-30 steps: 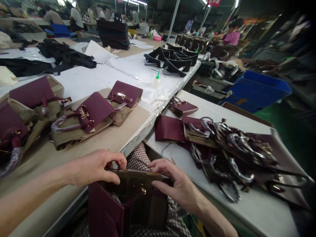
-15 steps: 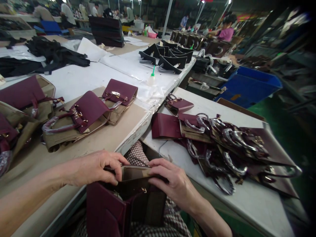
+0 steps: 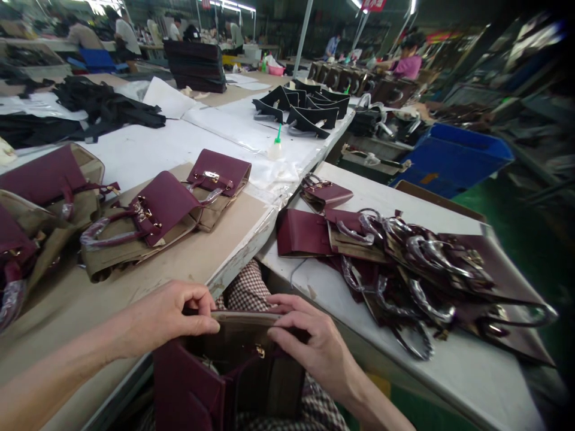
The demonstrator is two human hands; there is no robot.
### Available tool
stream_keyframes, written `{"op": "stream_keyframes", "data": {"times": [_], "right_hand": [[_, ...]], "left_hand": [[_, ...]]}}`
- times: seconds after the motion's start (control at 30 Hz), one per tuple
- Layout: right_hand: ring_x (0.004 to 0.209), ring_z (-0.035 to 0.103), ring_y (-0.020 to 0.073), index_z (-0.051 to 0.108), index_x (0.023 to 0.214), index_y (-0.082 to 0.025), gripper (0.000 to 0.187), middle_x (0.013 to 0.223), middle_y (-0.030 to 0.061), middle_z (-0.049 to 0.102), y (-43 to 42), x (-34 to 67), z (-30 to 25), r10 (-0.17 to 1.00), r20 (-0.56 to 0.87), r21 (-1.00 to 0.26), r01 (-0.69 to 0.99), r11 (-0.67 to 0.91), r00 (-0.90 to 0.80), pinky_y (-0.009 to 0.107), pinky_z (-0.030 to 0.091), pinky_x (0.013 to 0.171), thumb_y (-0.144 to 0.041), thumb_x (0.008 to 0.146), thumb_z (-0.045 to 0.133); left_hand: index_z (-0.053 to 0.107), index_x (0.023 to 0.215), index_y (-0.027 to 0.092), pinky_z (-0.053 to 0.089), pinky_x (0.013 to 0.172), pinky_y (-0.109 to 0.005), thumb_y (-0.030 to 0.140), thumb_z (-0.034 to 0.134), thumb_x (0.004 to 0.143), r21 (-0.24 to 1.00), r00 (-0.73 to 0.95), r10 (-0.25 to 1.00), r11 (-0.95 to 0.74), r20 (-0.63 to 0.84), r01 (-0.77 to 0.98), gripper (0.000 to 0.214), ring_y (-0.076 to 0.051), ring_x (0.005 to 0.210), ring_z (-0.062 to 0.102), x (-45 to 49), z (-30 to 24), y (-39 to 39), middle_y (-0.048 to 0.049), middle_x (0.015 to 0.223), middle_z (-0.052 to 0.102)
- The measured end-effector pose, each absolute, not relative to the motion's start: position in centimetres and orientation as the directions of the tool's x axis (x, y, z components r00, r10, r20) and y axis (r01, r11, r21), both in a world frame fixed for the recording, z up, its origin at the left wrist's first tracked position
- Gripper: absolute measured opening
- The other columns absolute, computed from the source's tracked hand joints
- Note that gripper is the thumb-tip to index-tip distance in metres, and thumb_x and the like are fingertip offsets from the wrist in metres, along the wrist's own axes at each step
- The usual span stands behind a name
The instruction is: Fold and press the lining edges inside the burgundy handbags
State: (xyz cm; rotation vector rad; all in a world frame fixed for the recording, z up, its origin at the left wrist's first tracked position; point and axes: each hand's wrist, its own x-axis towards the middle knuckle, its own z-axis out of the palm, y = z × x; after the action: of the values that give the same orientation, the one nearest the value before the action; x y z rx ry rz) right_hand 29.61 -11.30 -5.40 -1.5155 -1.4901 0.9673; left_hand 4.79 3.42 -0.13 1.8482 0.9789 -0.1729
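A burgundy handbag [image 3: 215, 383] with a tan lining rests on my lap at the bottom centre. My left hand [image 3: 173, 314] pinches the left end of its open top rim, thumb over fingers. My right hand [image 3: 309, 347] grips the right end of the same rim, fingers curled over the edge. A small gold clasp [image 3: 259, 351] shows between the two hands. The bag's lower part is cut off by the frame edge.
Finished burgundy bags [image 3: 153, 209] lie on the left table [image 3: 211, 251]. A heap of burgundy pieces with wrapped handles [image 3: 404, 263] covers the right table [image 3: 449, 365]. A glue bottle [image 3: 275, 146], black bags [image 3: 309, 111], a blue bin [image 3: 453, 158] and other workers are farther off.
Both hands have shifted slightly along the bag's rim, the left drawing its fingers in closer. The view tilted a little; the tables' contents stay put.
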Motion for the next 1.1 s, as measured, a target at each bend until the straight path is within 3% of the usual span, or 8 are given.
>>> {"op": "stream_keyframes", "data": {"times": [0.17,0.27,0.43,0.57,0.7,1.0,1.1], "right_hand": [[0.115,0.063,0.0248,0.076,0.08,-0.022,0.001,0.121,0.0071,0.068,-11.6,28.9,-6.0,0.983,-0.069,-0.967,0.231,-0.108,0.172,0.036,0.048,0.098,-0.021,0.08,0.076],[0.109,0.066,0.0242,0.071,0.083,-0.02,0.007,0.121,0.0066,0.069,-11.7,29.0,-6.0,0.963,-0.175,-0.975,0.1,-0.198,0.203,0.035,0.051,0.092,-0.022,0.078,0.077],[0.097,0.069,0.021,0.066,0.106,-0.021,0.03,0.105,0.004,0.074,-11.5,29.6,-6.0,0.935,-0.344,-0.936,-0.11,-0.335,0.08,0.031,0.053,0.084,-0.026,0.079,0.077],[0.08,0.066,0.0164,0.074,0.105,-0.019,0.027,0.091,0.0022,0.074,-11.1,30.6,-5.5,0.895,-0.44,-0.89,-0.098,-0.445,-0.072,0.026,0.05,0.071,-0.034,0.083,0.074],[0.086,0.064,0.0163,0.078,0.108,-0.022,0.026,0.1,0.0019,0.074,-10.9,31.3,-5.1,0.891,-0.423,-0.885,-0.133,-0.445,-0.167,0.026,0.049,0.075,-0.033,0.085,0.072],[0.09,0.066,0.0185,0.081,0.099,-0.023,0.019,0.1,0.0028,0.076,-11.0,30.6,-5.9,0.932,-0.362,-0.931,-0.041,-0.363,-0.021,0.027,0.049,0.079,-0.028,0.084,0.071],[0.083,0.067,0.0189,0.081,0.097,-0.021,0.02,0.094,0.004,0.077,-11.0,30.2,-6.0,0.926,-0.377,-0.926,-0.017,-0.376,0.037,0.027,0.05,0.073,-0.028,0.082,0.071]], "left_hand": [[0.06,0.069,0.019,0.04,0.066,-0.026,0.047,0.067,0.077,0.632,0.583,0.615,-0.171,-0.531,0.756,0.03,-0.019,0.077,0.061,5.2,-0.4,2.8,-0.0001,0.089,0.072],[0.059,0.067,0.019,0.039,0.064,-0.026,0.046,0.067,0.076,0.611,0.569,0.629,-0.183,-0.529,0.77,0.03,-0.018,0.075,0.06,5.5,-0.5,2.9,0.0004,0.088,0.072],[0.058,0.065,0.019,0.038,0.062,-0.026,0.042,0.067,0.076,0.615,0.58,0.616,-0.188,-0.533,0.766,0.027,-0.017,0.073,0.06,6.0,-0.8,3.1,0.0013,0.089,0.072],[0.057,0.065,0.019,0.039,0.064,-0.026,0.041,0.066,0.077,0.617,0.583,0.613,-0.19,-0.533,0.764,0.026,-0.018,0.076,0.061,6.0,-0.9,3.2,0.001,0.09,0.072],[0.058,0.065,0.019,0.04,0.066,-0.027,0.041,0.067,0.077,0.627,0.588,0.608,-0.183,-0.533,0.757,0.026,-0.019,0.079,0.063,6.0,-1.1,3.4,0.0002,0.091,0.072],[0.057,0.063,0.019,0.039,0.064,-0.026,0.039,0.069,0.074,0.671,0.596,0.591,-0.121,-0.543,0.732,0.026,-0.018,0.075,0.059,6.3,-2.0,3.8,0.0005,0.091,0.071],[0.057,0.064,0.018,0.039,0.063,-0.025,0.038,0.069,0.073,0.681,0.6,0.587,-0.11,-0.544,0.724,0.025,-0.017,0.073,0.058,6.3,-2.3,4.0,0.0006,0.09,0.071]]}}
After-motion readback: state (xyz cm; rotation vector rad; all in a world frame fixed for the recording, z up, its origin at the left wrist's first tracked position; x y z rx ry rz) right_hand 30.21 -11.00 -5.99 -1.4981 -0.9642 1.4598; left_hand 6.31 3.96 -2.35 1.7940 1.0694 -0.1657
